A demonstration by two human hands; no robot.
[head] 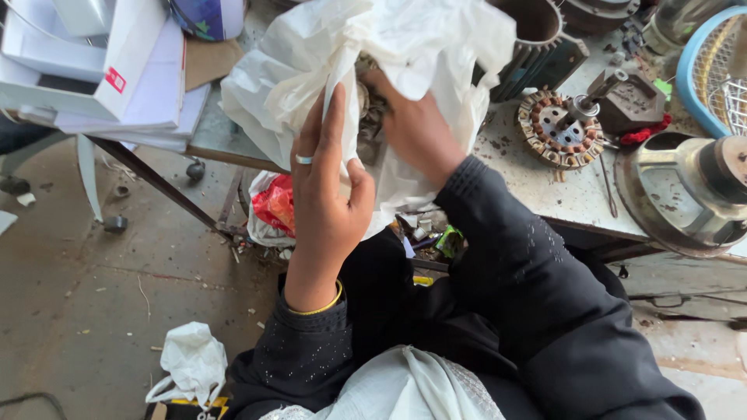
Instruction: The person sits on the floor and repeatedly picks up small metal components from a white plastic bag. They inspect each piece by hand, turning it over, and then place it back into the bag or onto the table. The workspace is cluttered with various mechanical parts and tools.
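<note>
A crumpled white plastic bag (311,54) hangs over the front edge of the workbench. My left hand (327,187), with a ring on one finger, grips the bag's near side and holds its mouth apart. My right hand (416,128) reaches into the bag, fingers hidden among dark, brownish metal parts (369,105) inside. Both arms wear black sleeves.
On the workbench (560,194) lie a copper-wound motor stator (560,128), a large metal motor housing (685,198), a finned dark casing (537,47) and a blue fan guard (712,70). White boxes (117,70) stack at the left. A red-and-white bag (272,206) and a white bag (193,362) lie below.
</note>
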